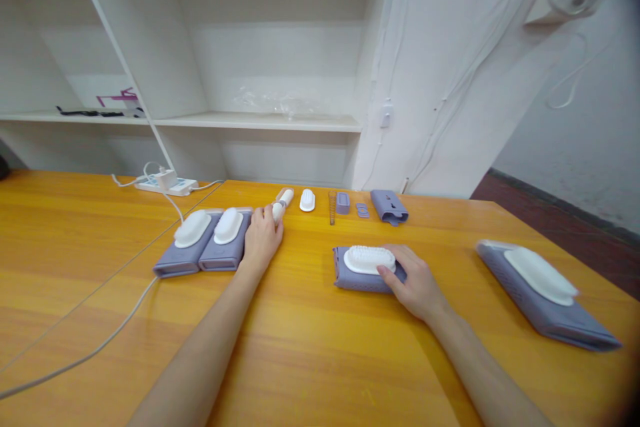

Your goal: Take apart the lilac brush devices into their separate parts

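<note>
My right hand (pixel 413 280) grips the right end of a flat purple case (pixel 367 281), thumb on top and fingers over the far side. A white oval piece with a bumpy top (pixel 370 259) lies on that case. At the back left, my left hand (pixel 263 237) is closed about the near end of a white stick-shaped piece (pixel 284 199); its fingertips are partly hidden. Right beside this hand stand two more purple cases, one near it (pixel 223 260) and another farther left (pixel 177 263), each with a white oval piece on top.
Along the back edge lie a white ribbed oval piece (pixel 307 200), a spring (pixel 332 207), small purple parts (pixel 343 203) and a purple shell (pixel 389 205). Another purple case (pixel 550 317) lies at the right. A power strip (pixel 167 183) with trailing cables (pixel 115 332) occupies the left.
</note>
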